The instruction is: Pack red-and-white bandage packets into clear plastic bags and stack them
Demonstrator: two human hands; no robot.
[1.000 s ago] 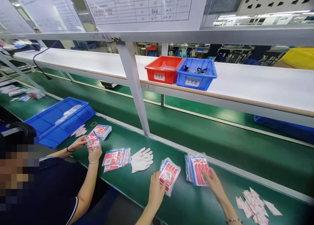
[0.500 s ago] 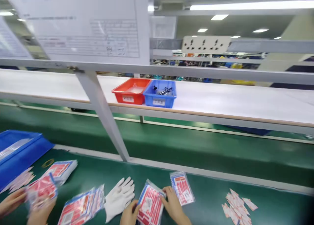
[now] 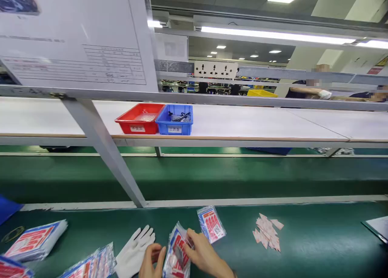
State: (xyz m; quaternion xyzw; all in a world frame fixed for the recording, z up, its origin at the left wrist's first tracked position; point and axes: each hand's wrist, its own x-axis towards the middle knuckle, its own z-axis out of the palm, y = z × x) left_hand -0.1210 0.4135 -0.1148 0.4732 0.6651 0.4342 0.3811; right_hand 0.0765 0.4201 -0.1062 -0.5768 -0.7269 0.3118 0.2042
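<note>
Both my hands grip the stack of red-and-blue packets [image 3: 176,255], left hand [image 3: 151,262] at its left edge, right hand [image 3: 204,255] pinching its top, its long axis pointing away from me.

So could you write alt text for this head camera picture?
Two bare hands, left hand and right hand, hold a clear packet with red print over a green bench. White gloves lie left; a red bin and blue bin sit on the shelf.

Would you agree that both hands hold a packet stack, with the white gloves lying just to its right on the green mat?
Not quite: the head view shows the white gloves lying left of the packet stack, not right. The left hand and right hand do hold it on the green mat.
</note>
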